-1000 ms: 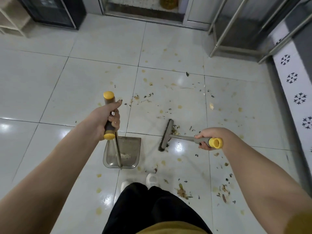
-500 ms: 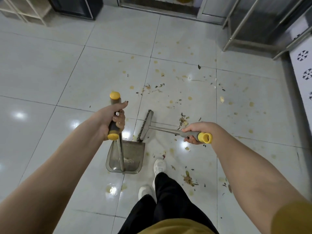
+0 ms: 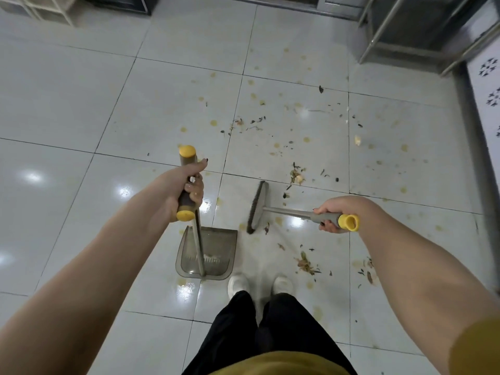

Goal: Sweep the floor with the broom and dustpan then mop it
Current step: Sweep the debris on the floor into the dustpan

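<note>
Both hands full, as we log them. Left hand: fingers wrapped round the grey grip of the dustpan pole, which is held near upright. The pan lies flat on the floor just ahead of our shoes, mouth facing away from us, a trace of pale dust inside. Right hand: curled round the grip of the broom, handle running leftward to the head. Its bristle line lies fore-and-aft, just right of the pan's mouth and apart from it. Litter: one clump beyond the head on its right side, more by our right shoe; the right hand is nearer both. We judge the next stroke must run leftward into the mouth. Change from half a second earlier: the head then sat at the pan's mouth and is now drawn back rightward.
</note>
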